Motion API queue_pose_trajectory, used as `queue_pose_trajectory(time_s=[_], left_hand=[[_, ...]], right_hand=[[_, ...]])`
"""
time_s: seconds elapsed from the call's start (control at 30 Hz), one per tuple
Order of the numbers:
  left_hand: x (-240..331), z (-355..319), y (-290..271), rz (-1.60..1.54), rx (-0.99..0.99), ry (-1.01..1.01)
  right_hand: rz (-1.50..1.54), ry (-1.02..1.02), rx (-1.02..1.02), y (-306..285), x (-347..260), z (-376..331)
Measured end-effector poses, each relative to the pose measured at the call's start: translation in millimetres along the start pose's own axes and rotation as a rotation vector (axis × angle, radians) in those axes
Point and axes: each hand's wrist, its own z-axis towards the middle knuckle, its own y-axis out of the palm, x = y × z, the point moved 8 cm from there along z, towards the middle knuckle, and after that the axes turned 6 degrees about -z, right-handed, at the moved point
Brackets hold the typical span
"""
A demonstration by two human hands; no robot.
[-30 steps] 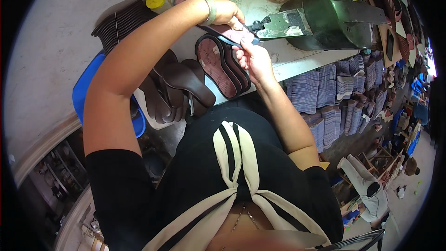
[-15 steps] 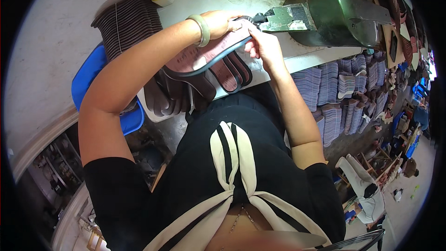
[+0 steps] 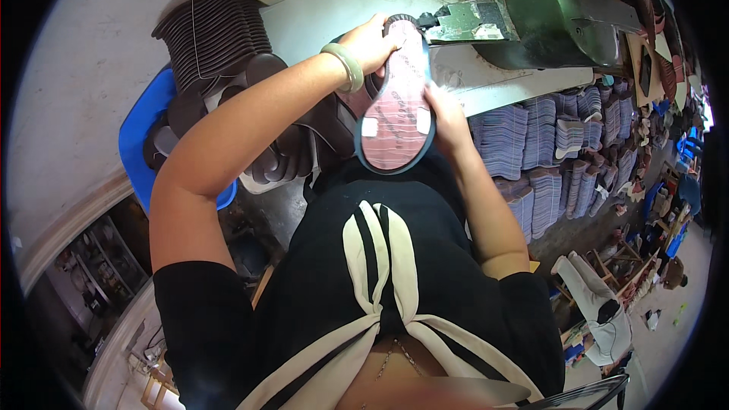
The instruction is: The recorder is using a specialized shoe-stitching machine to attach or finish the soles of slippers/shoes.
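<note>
Tabletop (image 3: 311, 24) cropped; insole (image 3: 399, 118) partly hides right fingers (image 3: 435, 99).

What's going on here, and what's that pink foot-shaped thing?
A person is handling a pink sole-shaped piece with a dark rim. The left hand grips it near its narrow end; the right hand has its thumb at the right edge, with most of its fingers hidden. The narrow end is close to the arm of a green machine, and the wide end points toward the person. A stack of dark brown pieces stands to the left.
</note>
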Motion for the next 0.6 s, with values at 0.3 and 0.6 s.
queue_pose_trajectory(time_s=[0.3,0.6], left_hand=[[-14.0,17.3,-13.9,0.050,0.279,0.019],[4.9,25.1,-47.0,0.155,0.485,0.159]], right_hand=[[0.743,0.266,-0.148,38.8,19.6,-65.7],[0.728,0.201,-0.114,42.4,42.2,-20.1]])
